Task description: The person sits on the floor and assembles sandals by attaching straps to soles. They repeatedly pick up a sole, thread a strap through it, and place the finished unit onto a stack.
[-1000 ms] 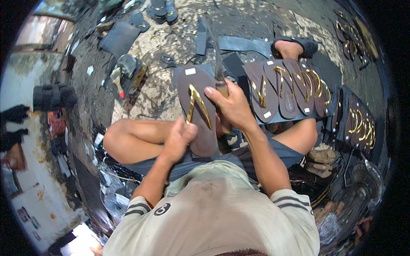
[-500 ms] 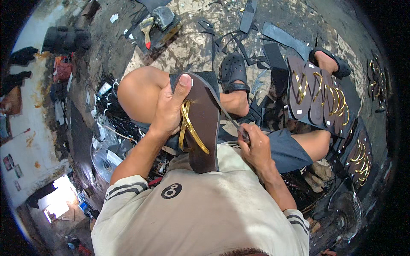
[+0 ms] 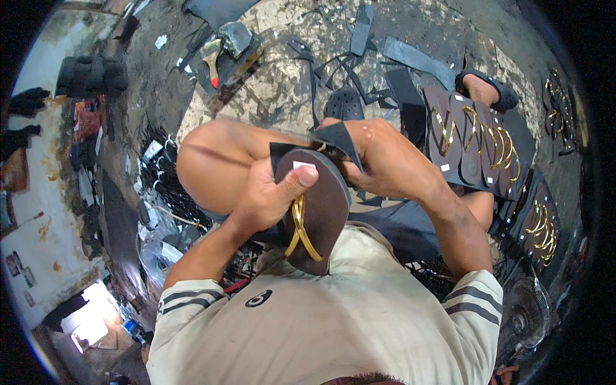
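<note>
A brown flip-flop with gold straps (image 3: 326,208) is gripped at its toe end by my left hand (image 3: 266,196). The thumb presses beside a small white label, while the fingers are hidden underneath. Dark sole sheet (image 3: 278,154) juts out past the toe edge. At the toe's far side my right hand (image 3: 388,157) is closed round a knife, whose blurred blade (image 3: 296,137) points left over my knee; its handle is hidden. A bent flap of black rubber (image 3: 346,142) hangs against the right hand, loosened along the sole's edge.
Finished-looking flip-flops with gold straps (image 3: 471,138) lie in a row at right, with more (image 3: 542,234) below. A paintbrush (image 3: 211,61) lies by a grey block (image 3: 235,40) at the far left. Black offcuts (image 3: 362,29) litter the floor. A fan (image 3: 527,314) stands lower right.
My right hand has swung up and left with the knife, from the sandal's right side to its toe. The sandal has moved down and slightly right. A rubber flap now sticks out.
</note>
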Action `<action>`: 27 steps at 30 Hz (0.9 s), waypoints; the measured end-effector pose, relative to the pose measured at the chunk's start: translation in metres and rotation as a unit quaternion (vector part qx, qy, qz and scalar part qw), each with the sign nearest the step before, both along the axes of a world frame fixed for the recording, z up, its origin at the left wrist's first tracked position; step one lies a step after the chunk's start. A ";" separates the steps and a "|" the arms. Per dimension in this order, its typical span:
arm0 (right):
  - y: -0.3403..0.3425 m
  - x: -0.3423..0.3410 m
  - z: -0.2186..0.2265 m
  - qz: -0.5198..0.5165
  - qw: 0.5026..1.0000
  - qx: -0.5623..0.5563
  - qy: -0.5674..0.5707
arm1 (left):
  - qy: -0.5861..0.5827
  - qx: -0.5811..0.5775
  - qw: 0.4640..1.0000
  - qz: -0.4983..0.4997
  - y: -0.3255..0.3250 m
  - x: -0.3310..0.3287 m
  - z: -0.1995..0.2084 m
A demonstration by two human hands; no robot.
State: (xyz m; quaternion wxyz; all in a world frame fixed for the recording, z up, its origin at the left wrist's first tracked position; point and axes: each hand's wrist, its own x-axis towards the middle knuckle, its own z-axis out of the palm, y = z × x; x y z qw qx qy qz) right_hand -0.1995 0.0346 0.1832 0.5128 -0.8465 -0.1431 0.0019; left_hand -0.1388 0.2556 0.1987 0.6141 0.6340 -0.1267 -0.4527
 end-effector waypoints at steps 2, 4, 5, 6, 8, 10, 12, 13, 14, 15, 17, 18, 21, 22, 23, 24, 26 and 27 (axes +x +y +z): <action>-0.005 0.001 0.011 -0.046 0.975 0.164 0.144 | -0.006 -0.019 0.999 -0.033 -0.002 0.003 0.000; -0.010 -0.001 0.023 -0.071 0.932 0.248 0.255 | -0.035 -0.057 0.996 -0.062 -0.012 0.006 0.005; -0.014 -0.003 0.029 -0.074 0.919 0.252 0.294 | -0.079 -0.048 0.994 -0.056 -0.016 0.006 -0.002; -0.011 -0.005 0.027 -0.047 0.980 0.125 0.147 | -0.121 -0.039 0.990 -0.053 -0.019 0.005 -0.010; -0.019 -0.012 0.011 -0.164 0.952 0.196 0.169 | 0.045 -0.147 0.988 -0.021 -0.012 0.012 -0.024; -0.031 -0.024 0.015 -0.308 0.863 0.383 0.115 | 0.205 -0.327 0.923 0.009 -0.016 0.015 -0.022; -0.034 -0.033 0.009 -0.361 0.807 0.452 0.118 | 0.053 -0.324 0.944 0.025 -0.039 -0.010 -0.025; -0.024 -0.034 0.005 -0.346 0.806 0.467 0.110 | -0.025 -0.318 0.947 0.038 -0.050 -0.029 -0.025; -0.010 -0.037 0.002 -0.340 0.801 0.482 0.103 | -0.096 -0.308 0.945 0.045 -0.061 -0.041 -0.028; 0.004 -0.040 0.000 -0.320 0.816 0.469 0.106 | -0.018 -0.311 0.942 0.126 -0.067 -0.040 -0.038; 0.018 -0.049 -0.008 -0.333 0.882 0.326 0.064 | 0.064 -0.319 0.924 0.200 -0.078 -0.031 -0.040; 0.022 -0.054 -0.011 -0.325 0.912 0.245 0.050 | 0.067 -0.319 0.925 0.195 -0.077 -0.024 -0.032; 0.033 -0.090 -0.050 -0.353 0.935 0.035 0.009 | 0.147 -0.270 0.898 0.314 -0.068 -0.024 -0.041; 0.034 -0.098 -0.073 -0.351 0.934 -0.053 -0.046 | 0.172 -0.255 0.891 0.335 -0.064 -0.022 -0.043; 0.032 -0.101 -0.085 -0.351 0.934 -0.056 -0.040 | 0.173 -0.256 0.885 0.348 -0.062 -0.025 -0.044; 0.034 -0.109 -0.093 -0.352 0.934 -0.062 -0.025 | 0.172 -0.249 0.889 0.342 -0.057 -0.028 -0.046; 0.035 -0.112 -0.096 -0.351 0.933 -0.076 0.011 | 0.177 -0.234 0.900 0.323 -0.048 -0.036 -0.050; 0.035 -0.104 -0.089 -0.339 0.937 -0.084 0.015 | 0.164 -0.239 0.907 0.304 -0.040 -0.038 -0.057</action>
